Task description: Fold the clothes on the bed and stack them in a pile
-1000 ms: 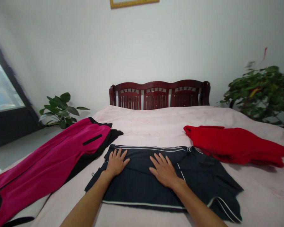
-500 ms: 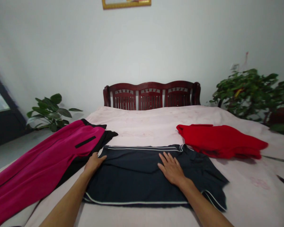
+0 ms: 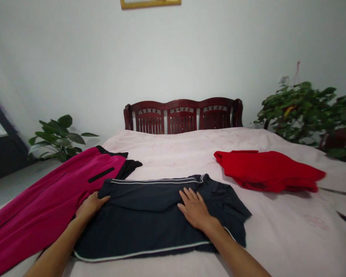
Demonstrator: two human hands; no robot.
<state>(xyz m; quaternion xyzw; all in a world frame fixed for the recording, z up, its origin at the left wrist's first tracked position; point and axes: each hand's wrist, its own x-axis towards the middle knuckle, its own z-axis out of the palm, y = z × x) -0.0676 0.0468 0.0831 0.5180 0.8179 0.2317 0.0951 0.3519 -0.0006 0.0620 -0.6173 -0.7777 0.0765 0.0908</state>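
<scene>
A dark navy garment with white piping (image 3: 144, 215) lies folded into a long shape on the bed, its kind unclear. At its left edge my left hand (image 3: 89, 206) is closed, thumb on top of the cloth and the other fingers partly hidden. My right hand (image 3: 194, 207) rests flat on the garment right of its middle, fingers spread. Under the left forearm and beside the navy cloth lie magenta trousers (image 3: 66, 192) with a black stripe and black trim. Farther right is a folded red garment (image 3: 268, 171), apart from both hands.
Pale pink bedding (image 3: 161, 154) covers the bed, and a dark red wooden headboard (image 3: 183, 115) stands at its far end. Leafy plants stand at the left (image 3: 57, 134) and right (image 3: 296, 111). A gold picture frame (image 3: 151, 4) hangs on the wall.
The navy garment has slid left and slightly nearer, together with both hands. Its left end now overlaps the magenta trousers' edge. The red garment stays where it was.
</scene>
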